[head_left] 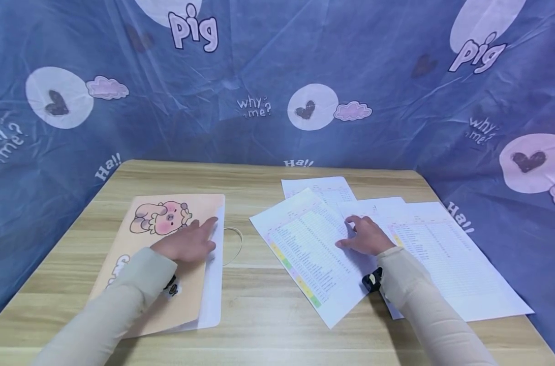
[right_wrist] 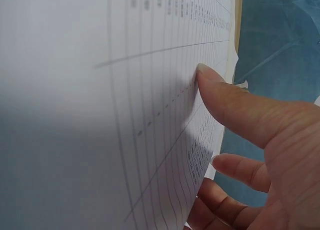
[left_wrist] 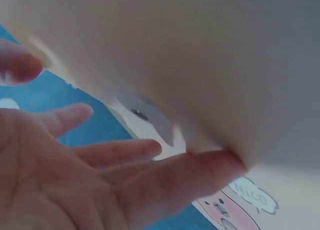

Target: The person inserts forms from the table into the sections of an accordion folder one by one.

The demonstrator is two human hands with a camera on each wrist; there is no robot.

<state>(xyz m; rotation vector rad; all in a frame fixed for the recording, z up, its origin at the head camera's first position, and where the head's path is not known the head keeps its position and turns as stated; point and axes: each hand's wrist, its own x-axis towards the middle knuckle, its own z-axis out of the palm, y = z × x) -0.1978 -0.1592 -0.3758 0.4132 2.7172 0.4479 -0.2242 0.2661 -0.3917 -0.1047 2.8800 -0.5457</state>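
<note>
On the left of the table lies a peach cartoon folder (head_left: 163,274), its front cover slightly raised over a white inner layer (head_left: 215,284). My left hand (head_left: 186,244) reaches across the cover, fingers extended to its right edge. In the left wrist view, the left hand's fingers (left_wrist: 185,180) are straight and touch the cover. My right hand (head_left: 366,236) is over a tilted printed sheet (head_left: 300,254) with a coloured column. In the right wrist view, its thumb (right_wrist: 235,104) rests on the printed page and the other fingers are loosely bent by the page's edge.
More printed sheets overlap beside the right hand: one behind (head_left: 320,188) and one at the right (head_left: 460,264). A thin elastic loop (head_left: 241,241) sticks out from the folder's right side. Blue patterned cloth (head_left: 268,61) hangs around the wooden table (head_left: 259,325).
</note>
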